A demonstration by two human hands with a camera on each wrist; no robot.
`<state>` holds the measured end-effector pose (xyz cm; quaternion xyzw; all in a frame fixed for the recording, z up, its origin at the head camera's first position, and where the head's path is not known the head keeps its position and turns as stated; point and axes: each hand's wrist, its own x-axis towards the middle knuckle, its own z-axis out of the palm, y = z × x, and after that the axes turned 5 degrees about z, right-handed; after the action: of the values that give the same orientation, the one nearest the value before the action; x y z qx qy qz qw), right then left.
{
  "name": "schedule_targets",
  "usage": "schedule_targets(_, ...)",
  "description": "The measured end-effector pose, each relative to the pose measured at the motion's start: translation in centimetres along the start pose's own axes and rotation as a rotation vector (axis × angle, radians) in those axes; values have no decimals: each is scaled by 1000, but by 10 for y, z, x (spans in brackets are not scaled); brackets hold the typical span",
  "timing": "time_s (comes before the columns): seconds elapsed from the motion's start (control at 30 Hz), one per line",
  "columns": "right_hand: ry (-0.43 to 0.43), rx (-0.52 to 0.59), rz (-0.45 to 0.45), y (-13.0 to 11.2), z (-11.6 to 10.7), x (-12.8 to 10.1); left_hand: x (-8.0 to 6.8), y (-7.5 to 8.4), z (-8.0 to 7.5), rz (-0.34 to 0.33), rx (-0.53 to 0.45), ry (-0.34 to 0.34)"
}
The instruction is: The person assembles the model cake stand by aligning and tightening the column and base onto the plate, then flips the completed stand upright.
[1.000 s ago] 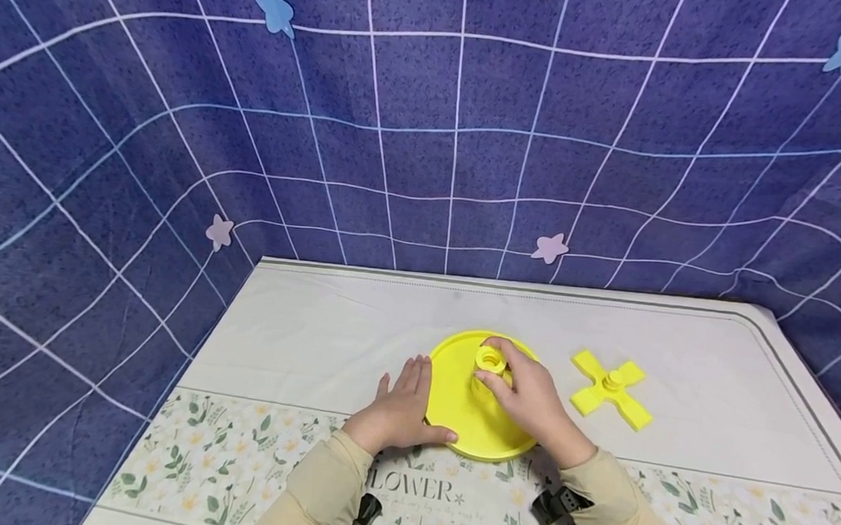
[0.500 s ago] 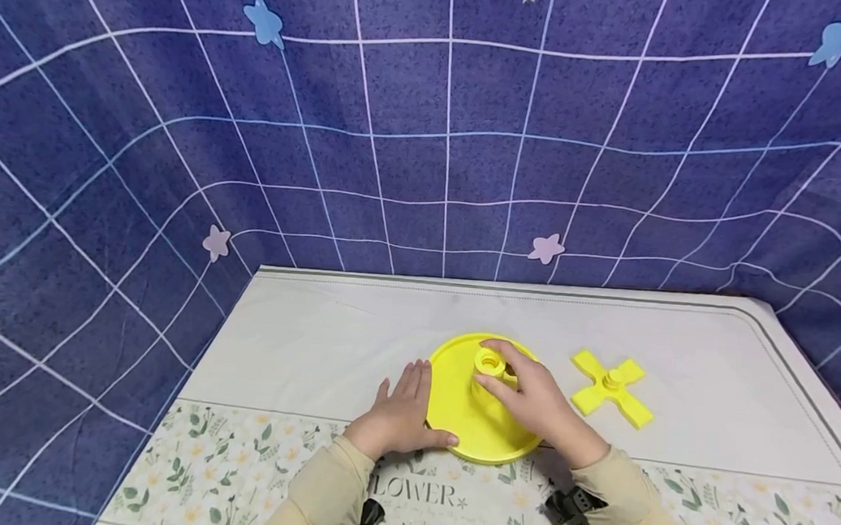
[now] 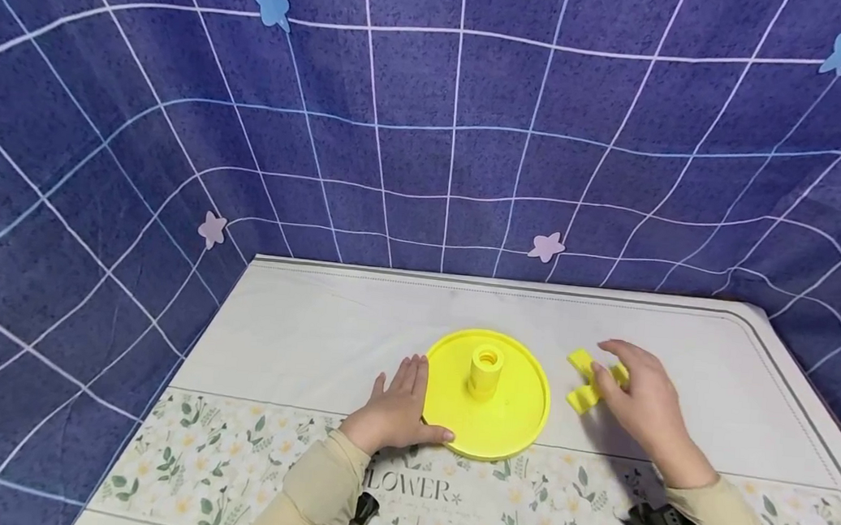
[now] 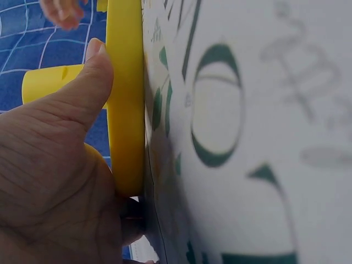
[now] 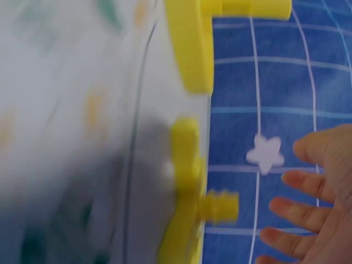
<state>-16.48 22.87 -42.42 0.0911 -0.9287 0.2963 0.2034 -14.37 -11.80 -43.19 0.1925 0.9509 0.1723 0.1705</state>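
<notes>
Head view: tube [image 3: 484, 379] is on plate [image 3: 516, 403], cross [image 3: 583, 397] not joined yet; left hand [image 3: 395, 413] touches plate, fingers straight; right hand [image 3: 643, 396], fingers spread, empty

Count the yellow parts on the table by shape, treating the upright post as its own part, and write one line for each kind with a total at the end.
Round disc: 1
Hollow upright post: 1
Cross-shaped piece: 1
Total: 3 yellow parts
</notes>
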Motion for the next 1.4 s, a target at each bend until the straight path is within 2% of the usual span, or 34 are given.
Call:
schedule_targets(0.13, -71, -111, 129, 18, -11, -8, 3, -3, 3, -4, 28, -1)
schedule_targets(0.27, -228, -207, 238, 32, -15, -16, 8, -8, 10, -7, 45, 4)
schedule_targets(0.33, -288, -231, 276, 36, -15, -20, 8, -7, 9, -5, 37, 3)
schedule_targets(0.43, -330, -250, 293, 40, -16, -25, 5, -1, 3, 1, 26, -3)
schedule_targets(0.53, -343, -268, 270, 42, -18, -26, 2, 2, -2, 3, 13, -3)
schedule_targets(0.7, -343, -265, 270, 43, -22, -24, 1, 3, -1, 2, 19, -10)
schedule_targets(0.87, -286, -228, 313, 39, -28, -24, 2, 3, 2, -1, 19, -10)
schedule_targets(1.03, -135, -154, 280, 31, -31, -22, 2, 1, 4, -12, 32, -7)
schedule_targets(1.2, 10, -44, 208, 21, -32, -18, 1, 1, 2, -13, 28, -6)
schedule_targets(1.4, 129, 25, 55, 3, -27, -12, 0, 0, 2, -15, 21, -8)
